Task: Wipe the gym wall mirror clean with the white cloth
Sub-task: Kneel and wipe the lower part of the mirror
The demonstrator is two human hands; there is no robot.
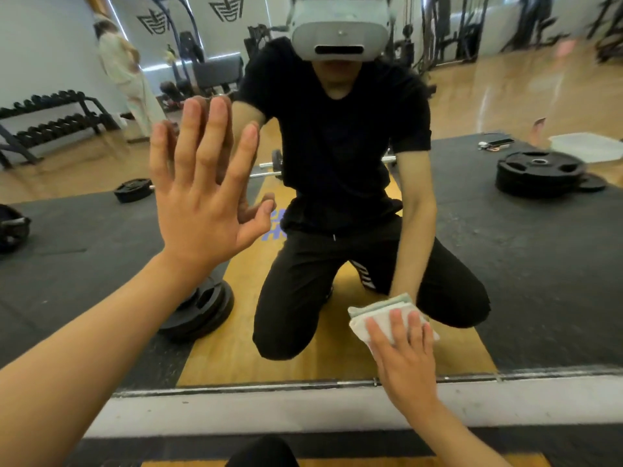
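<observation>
- Low on the mirror [505, 251], just above its bottom trim [269, 387], the right hand [403, 355] presses the white cloth [371, 320] flat to the glass. Its fingers are straight and close together, not curled round the cloth.
- Folded into a thick pad, the cloth looks soft, light and limp. I judge it best worked with a flat palm over its middle, since a grip at one edge could let the folds slip open.
- Higher and to the left, the left hand [202, 203] lies splayed on the glass, fingers apart, holding nothing. It may well leave prints there.
- Mirror glass is hard and slick, so firm, even pressure should suit it.
- Reflected writing: blue letters [274, 227] on the wood floor, partly hidden, and white letters [365, 279] on a trouser leg, both unreadable. A crest-like logo [226, 7] on the far wall shows no legible words.
</observation>
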